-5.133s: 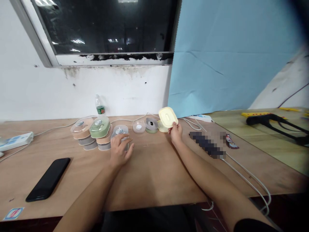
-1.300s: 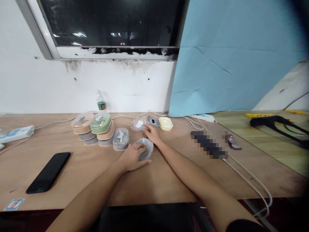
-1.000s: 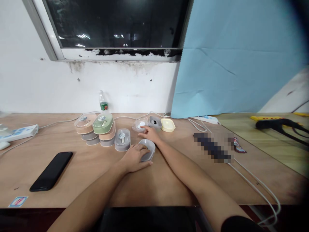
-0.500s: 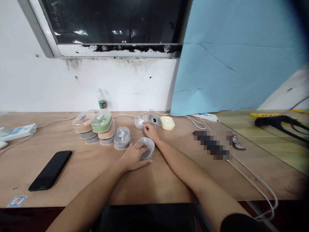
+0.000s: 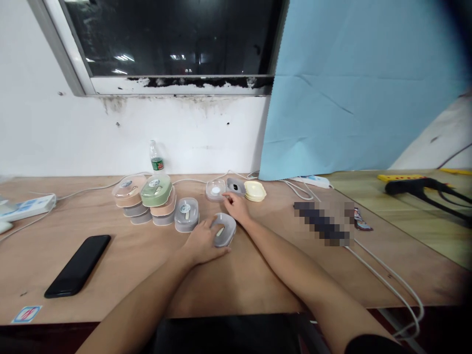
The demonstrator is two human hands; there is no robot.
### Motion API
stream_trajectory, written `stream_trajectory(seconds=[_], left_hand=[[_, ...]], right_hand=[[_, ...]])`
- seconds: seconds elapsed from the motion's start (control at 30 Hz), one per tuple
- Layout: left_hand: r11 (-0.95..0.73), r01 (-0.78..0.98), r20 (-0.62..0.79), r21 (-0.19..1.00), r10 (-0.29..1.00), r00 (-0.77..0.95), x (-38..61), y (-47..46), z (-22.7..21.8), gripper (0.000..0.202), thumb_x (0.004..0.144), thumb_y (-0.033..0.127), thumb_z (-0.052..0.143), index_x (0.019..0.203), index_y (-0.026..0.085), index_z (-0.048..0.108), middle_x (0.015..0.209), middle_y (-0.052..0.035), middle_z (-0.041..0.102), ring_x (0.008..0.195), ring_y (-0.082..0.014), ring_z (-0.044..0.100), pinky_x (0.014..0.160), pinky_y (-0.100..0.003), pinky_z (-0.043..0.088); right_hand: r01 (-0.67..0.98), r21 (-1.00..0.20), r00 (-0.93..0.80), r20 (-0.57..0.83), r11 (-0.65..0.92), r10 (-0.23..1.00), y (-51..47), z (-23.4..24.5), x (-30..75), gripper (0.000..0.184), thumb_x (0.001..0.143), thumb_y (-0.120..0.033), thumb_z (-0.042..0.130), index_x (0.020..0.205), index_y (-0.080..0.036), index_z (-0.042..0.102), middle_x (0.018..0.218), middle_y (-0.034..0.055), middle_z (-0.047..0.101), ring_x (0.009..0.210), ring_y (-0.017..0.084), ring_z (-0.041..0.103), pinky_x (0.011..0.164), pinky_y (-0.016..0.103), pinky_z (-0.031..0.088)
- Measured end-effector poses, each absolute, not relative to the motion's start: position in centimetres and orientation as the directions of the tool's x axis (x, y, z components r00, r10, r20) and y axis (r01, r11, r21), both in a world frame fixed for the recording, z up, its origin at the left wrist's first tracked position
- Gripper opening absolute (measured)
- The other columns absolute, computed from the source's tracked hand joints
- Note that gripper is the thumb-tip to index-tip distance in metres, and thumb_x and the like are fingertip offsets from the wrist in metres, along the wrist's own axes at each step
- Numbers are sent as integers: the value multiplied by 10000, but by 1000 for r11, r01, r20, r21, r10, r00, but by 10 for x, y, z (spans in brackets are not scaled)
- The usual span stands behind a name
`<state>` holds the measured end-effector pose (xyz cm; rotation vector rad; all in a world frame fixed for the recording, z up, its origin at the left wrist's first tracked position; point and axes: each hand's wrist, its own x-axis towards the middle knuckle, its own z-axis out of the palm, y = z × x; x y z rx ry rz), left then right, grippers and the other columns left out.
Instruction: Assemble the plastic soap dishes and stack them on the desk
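Note:
My left hand [image 5: 204, 241] is closed around the near left side of a small grey box [image 5: 227, 236], its thumb along the near edge. A pale, elongated piece [image 5: 220, 230] shows in the middle of the box, close to the fingertips. My right hand [image 5: 236, 206] reaches to the clear lids [image 5: 215, 190], its index finger stretched out to their near right edge. Whether it grips a lid is hard to see. Grey panels [image 5: 236, 187] with a dark slot and pale yellow trays [image 5: 255, 191] lie beside the lids. A lidded grey box [image 5: 187, 215] stands left of my left hand.
Stacked boxes with a peach one [image 5: 128, 191] and a green one [image 5: 156, 190] stand at the left back. A bottle [image 5: 157, 160] is by the wall, a black phone [image 5: 78, 265] at left. Power strips [image 5: 31, 206], white cables [image 5: 387, 280] and a wrapper [image 5: 363, 220] lie around.
The grey box's inside looked bare before; now a grey surface with a pale piece shows in it. My right hand has drawn slightly back from over the clear lids, to the right.

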<state>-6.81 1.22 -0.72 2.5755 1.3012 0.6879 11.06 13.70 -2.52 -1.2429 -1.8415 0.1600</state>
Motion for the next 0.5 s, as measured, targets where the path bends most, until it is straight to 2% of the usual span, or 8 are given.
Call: stream_trajectory(seconds=[0.1, 0.2, 0.3, 0.4, 0.5], left_hand=[[-577, 696, 370, 427, 814, 448, -69, 11, -2, 552, 749, 529, 632, 1207, 228, 566, 1327, -109, 497, 1195, -292, 493, 1024, -448, 391], [-552, 650, 468, 522, 823, 323, -72, 9, 8, 489, 828, 512, 547, 1220, 219, 555, 1284, -98, 521, 1194, -257, 497, 1033, -411, 386], [-554, 579, 549, 598, 809, 208, -76, 10, 15, 444, 880, 471, 488, 1241, 214, 519, 1293, -95, 507, 1201, -242, 486, 1021, -398, 389], [-570, 517, 574, 639, 800, 173, -79, 13, 14, 421, 896, 459, 457, 1233, 211, 505, 1270, -96, 528, 1186, -242, 492, 1008, -406, 392], [-569, 495, 549, 657, 811, 204, -81, 19, 7, 407, 904, 473, 424, 1206, 217, 518, 1254, -96, 547, 1182, -255, 496, 1009, -429, 384]], right_hand=[[645, -587, -69, 594, 490, 801, 140, -26, 112, 279, 838, -335, 487, 982, -191, 679, 596, -11, 597, 545, 140, 532, 558, 240, 390], [609, -599, -71, 612, 520, 788, 141, -25, 113, 308, 848, -338, 471, 1042, -174, 646, 625, -7, 593, 573, 140, 539, 571, 239, 405], [602, -552, -131, 645, 578, 753, 133, -21, 112, 387, 840, -292, 466, 1191, -162, 562, 758, 19, 634, 590, 134, 547, 589, 245, 424], [593, -494, -239, 646, 636, 725, 123, -18, 110, 531, 798, -258, 504, 1318, -161, 449, 883, 48, 655, 605, 139, 561, 594, 254, 441], [577, -453, -310, 648, 680, 695, 120, -20, 107, 488, 792, -220, 474, 1277, -169, 489, 904, 66, 665, 699, 175, 597, 658, 281, 463]])
